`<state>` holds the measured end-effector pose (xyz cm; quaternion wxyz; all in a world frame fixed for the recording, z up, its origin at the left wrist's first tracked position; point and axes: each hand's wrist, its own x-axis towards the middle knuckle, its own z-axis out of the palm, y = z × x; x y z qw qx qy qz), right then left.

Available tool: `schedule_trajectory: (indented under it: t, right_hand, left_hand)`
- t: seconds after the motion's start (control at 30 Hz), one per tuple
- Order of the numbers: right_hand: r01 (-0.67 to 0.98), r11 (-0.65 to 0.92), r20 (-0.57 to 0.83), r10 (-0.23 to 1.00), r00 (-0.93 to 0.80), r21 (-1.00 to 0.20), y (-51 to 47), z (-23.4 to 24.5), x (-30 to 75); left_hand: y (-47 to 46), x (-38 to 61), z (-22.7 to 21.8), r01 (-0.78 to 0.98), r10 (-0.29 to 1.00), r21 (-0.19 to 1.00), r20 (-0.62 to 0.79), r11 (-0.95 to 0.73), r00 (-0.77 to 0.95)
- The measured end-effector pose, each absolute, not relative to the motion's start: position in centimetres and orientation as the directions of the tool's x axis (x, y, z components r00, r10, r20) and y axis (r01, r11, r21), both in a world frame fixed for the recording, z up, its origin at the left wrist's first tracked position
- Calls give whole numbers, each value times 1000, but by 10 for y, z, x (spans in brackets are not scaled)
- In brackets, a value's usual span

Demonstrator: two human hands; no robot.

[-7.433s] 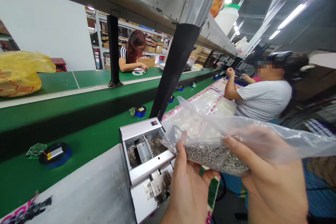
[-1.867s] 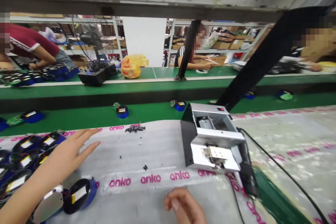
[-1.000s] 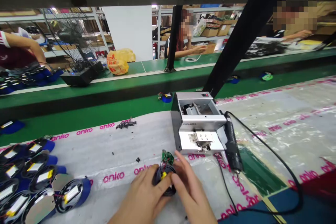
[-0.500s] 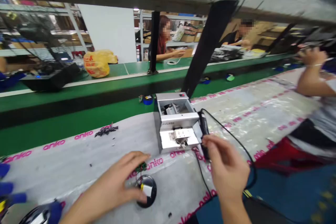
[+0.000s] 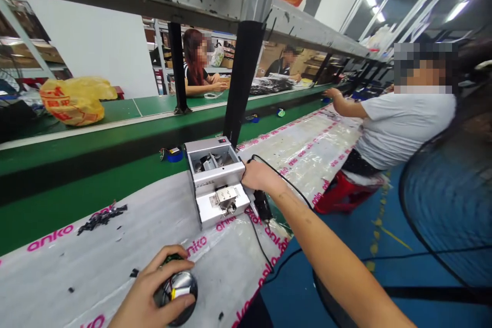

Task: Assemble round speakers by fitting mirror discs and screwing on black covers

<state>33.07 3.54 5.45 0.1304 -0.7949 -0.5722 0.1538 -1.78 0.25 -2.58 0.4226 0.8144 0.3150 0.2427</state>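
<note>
Holding the round part [image 5: 180,287] with my left hand [image 5: 148,294], I keep it on the white sheet [image 5: 115,256] near the front edge of the table. My fingers and thumb are curled around its rim and closed on it. Its shiny face, with a small yellow piece, looks up.

My right hand [image 5: 258,175] is stretched out to the right side of the silver box [image 5: 215,184] and touches its wall. The fingers there are bent, but I cannot tell if they grip something, because the back of the hand hides them. Just below this hand lies the black screwdriver [image 5: 263,206].

A small heap of black screws [image 5: 100,217] lies on the sheet, well apart to the left. Behind the sheet runs the green belt [image 5: 96,195], with a blue part [image 5: 173,154] on it. A person in a white shirt [image 5: 400,125] sits further along on my right.
</note>
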Motion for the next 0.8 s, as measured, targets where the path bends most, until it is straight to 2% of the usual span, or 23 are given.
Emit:
schedule_trajectory:
  t: [0.13,0.27,0.47,0.6,0.7,0.8]
  right_hand:
    - [865,-296,-257,945,203,-406,45,66,348]
    - [823,-264,-274,952,138,-503,31,71,366]
    - [735,-153,-122,988,96,-660,15,67,375]
    - [598,-80,-27,995,96,-797,14,76,374]
    - [443,-24,64,981,183,-896,8,89,378]
    - [281,136,237,900,365,-950,-6,99,381]
  left_hand:
    - [5,-19,-26,312,695,819,141,-482,705]
    - [9,-21,-25,315,641,791,123,-524,758]
    - [10,-20,-22,324,629,782,109,-533,770]
    - [9,-20,-25,328,662,792,125,-515,739]
    - [12,-24,-26,328,647,806,87,-492,757]
    - [16,-31,-23,314,555,835,-12,-453,832]
